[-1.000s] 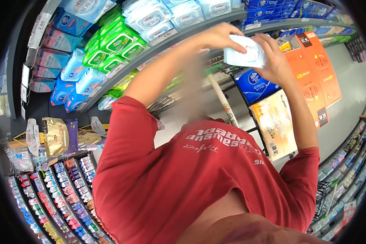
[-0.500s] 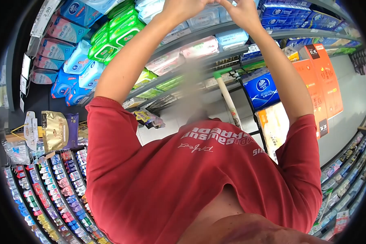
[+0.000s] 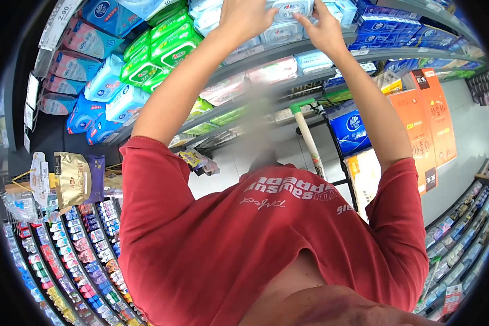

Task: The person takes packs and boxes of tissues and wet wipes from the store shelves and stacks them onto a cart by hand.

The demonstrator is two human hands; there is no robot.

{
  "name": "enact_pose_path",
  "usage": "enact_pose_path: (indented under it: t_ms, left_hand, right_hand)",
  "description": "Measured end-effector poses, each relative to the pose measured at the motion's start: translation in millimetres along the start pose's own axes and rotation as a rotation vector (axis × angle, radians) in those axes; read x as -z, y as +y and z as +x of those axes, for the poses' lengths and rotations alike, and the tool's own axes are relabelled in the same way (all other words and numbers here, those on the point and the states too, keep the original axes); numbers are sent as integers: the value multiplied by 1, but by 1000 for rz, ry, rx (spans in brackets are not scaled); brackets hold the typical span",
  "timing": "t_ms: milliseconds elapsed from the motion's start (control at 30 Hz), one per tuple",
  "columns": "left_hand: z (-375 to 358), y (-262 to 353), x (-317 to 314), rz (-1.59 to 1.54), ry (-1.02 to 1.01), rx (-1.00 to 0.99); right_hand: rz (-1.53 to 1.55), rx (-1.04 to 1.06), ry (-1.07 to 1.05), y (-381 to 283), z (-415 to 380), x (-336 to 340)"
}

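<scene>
A light blue and white pack of wet wipes [image 3: 291,10] lies between my two hands at the top of the head view, over a row of similar packs [image 3: 281,33]. My left hand [image 3: 248,19] grips its left end, with the thumb pointing along the near side. At the right end, my right hand [image 3: 325,28] holds the corner between thumb and fingers. The left hand's other fingers are partly hidden by its own back. Green wipes packs [image 3: 171,46] are stacked left of my left forearm.
A shelf edge [image 3: 255,54] runs below my hands, with pink packs [image 3: 271,73] one tier lower. A cart with a green-topped handle [image 3: 301,104] stands below, holding a blue tissue pack [image 3: 353,127] and orange cartons [image 3: 424,125]. Blue packs [image 3: 383,27] fill the right shelf.
My hands and the shelf have shifted slightly down in view, so more of both hands shows. The wipes pack between them is now visible.
</scene>
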State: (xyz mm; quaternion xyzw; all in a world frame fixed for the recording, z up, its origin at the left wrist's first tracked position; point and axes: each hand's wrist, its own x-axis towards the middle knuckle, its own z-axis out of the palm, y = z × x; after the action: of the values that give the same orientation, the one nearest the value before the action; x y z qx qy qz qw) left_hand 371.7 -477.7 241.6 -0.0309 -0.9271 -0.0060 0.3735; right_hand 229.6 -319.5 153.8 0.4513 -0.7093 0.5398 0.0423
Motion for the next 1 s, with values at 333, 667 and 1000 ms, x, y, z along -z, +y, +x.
enact_pose_path:
  t_ms: [333,667,1000]
  left_hand:
    - [-56,50,116,-404,161,110]
    - [-54,139,207,-1276,-108,-167]
    - [-43,220,166,-1486,30,-386]
  right_hand:
    - [-83,-46,56,-29,-172,47]
    - [-224,-494,-163,-42,-351,9]
    - [-104,-666,-396,-18,-391,20]
